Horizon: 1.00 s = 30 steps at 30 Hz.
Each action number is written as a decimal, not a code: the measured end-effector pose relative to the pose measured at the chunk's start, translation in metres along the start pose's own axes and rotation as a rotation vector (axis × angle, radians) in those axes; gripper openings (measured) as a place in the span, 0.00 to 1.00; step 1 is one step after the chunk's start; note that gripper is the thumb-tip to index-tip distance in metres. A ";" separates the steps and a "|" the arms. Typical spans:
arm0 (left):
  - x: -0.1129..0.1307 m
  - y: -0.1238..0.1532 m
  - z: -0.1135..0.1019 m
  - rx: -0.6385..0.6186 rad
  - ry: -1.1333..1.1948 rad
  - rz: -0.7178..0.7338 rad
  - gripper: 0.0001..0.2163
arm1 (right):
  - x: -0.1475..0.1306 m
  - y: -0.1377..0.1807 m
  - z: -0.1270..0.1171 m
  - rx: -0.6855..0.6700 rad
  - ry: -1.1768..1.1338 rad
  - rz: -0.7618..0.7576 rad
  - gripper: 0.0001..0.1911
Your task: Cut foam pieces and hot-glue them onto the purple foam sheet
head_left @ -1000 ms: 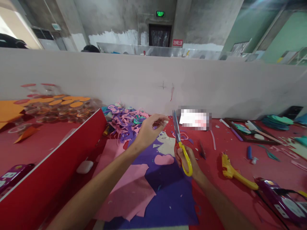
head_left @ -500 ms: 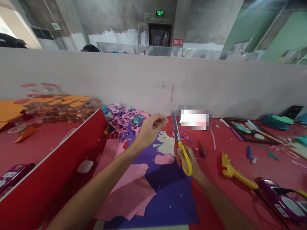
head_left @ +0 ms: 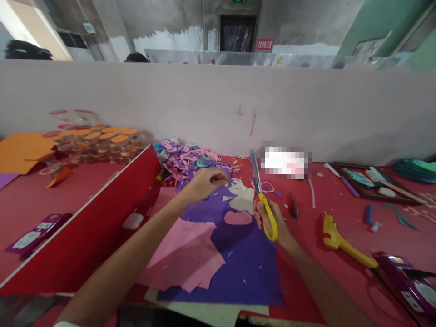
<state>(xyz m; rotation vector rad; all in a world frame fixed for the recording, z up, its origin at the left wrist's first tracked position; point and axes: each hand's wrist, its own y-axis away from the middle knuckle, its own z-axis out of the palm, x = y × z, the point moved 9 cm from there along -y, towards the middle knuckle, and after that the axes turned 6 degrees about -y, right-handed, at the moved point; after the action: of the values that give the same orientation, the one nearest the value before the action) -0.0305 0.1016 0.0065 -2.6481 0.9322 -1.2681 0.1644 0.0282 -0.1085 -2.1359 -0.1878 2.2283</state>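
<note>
My right hand grips yellow-handled scissors, blades shut and pointing up and away. My left hand is stretched forward over the far end of a purple foam sheet, fingers pinched together near a pile of purple and pink foam scraps. Whether anything sits in that pinch is too small to make out. A pink heart cut-out lies on the purple sheet between my hands. A pink foam sheet overlaps the purple one at the left.
A red divider board runs diagonally at the left, with clear orange-lidded cups behind it. A yellow glue gun, a purple packet and a dark tray lie at the right. A grey partition closes the back.
My left hand has dropped from the air toward the scrap pile and sheet. The camera tilted down a little. My right hand still holds the scissors in much the same place.
</note>
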 end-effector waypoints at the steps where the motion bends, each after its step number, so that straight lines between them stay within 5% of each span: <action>1: -0.012 0.005 0.001 -0.020 -0.042 -0.021 0.05 | 0.000 0.000 0.000 -0.006 0.015 -0.006 0.29; 5: -0.064 0.024 -0.003 -0.032 -0.205 -0.167 0.07 | 0.001 -0.003 -0.002 -0.007 0.070 -0.010 0.31; 9: -0.090 0.036 0.003 -0.078 -0.226 -0.193 0.07 | -0.002 -0.006 -0.002 0.006 0.028 0.030 0.33; 23: -0.097 0.041 0.014 -0.158 -0.377 -0.115 0.08 | -0.001 -0.009 -0.004 0.020 -0.021 0.078 0.36; 30: -0.101 0.042 0.013 -0.054 -0.402 -0.139 0.09 | -0.002 -0.008 -0.003 0.010 -0.016 0.070 0.36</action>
<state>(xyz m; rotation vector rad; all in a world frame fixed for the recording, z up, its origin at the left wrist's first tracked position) -0.0903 0.1204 -0.0841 -2.8928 0.7393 -0.6890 0.1673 0.0363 -0.1053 -2.1531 -0.1033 2.2792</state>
